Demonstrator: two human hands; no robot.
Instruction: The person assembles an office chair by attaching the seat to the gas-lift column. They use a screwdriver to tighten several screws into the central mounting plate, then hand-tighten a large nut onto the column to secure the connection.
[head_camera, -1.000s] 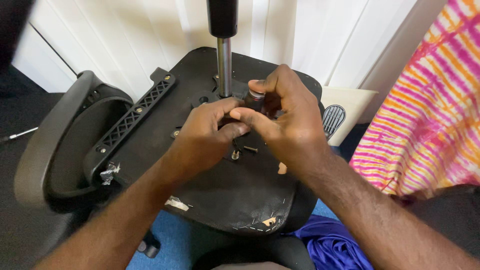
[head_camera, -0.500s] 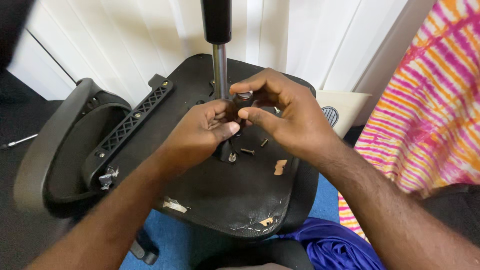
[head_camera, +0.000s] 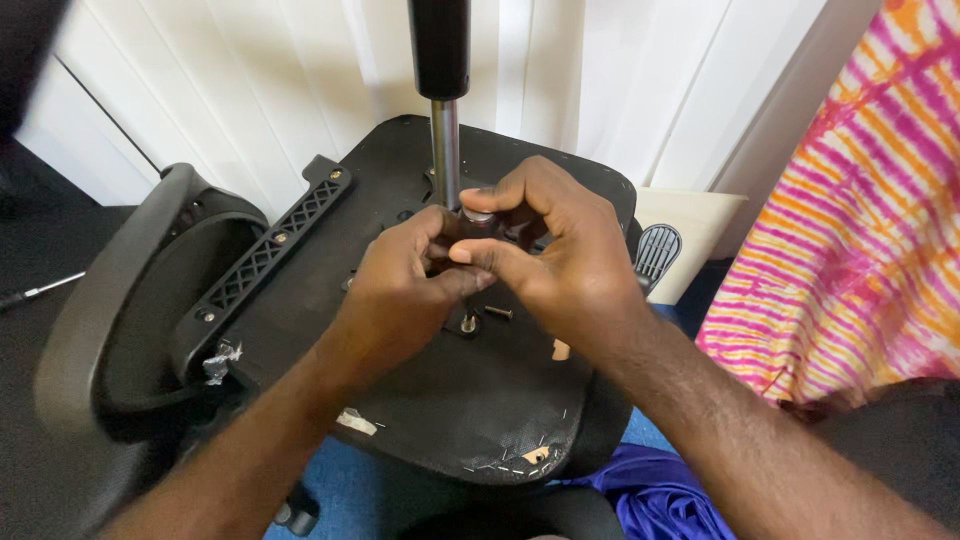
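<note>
Upturned chair seat, underside up: left hand and right hand pinch together on a small dark part beside the gas-lift post, loose screw just below.

The upturned underside of a black office chair seat carries the things. A loose screw lies on it near the middle, with a bolt head just beside it at nine o'clock. Torn pale scraps sit toward seven o'clock, near the stapled edge.
</note>
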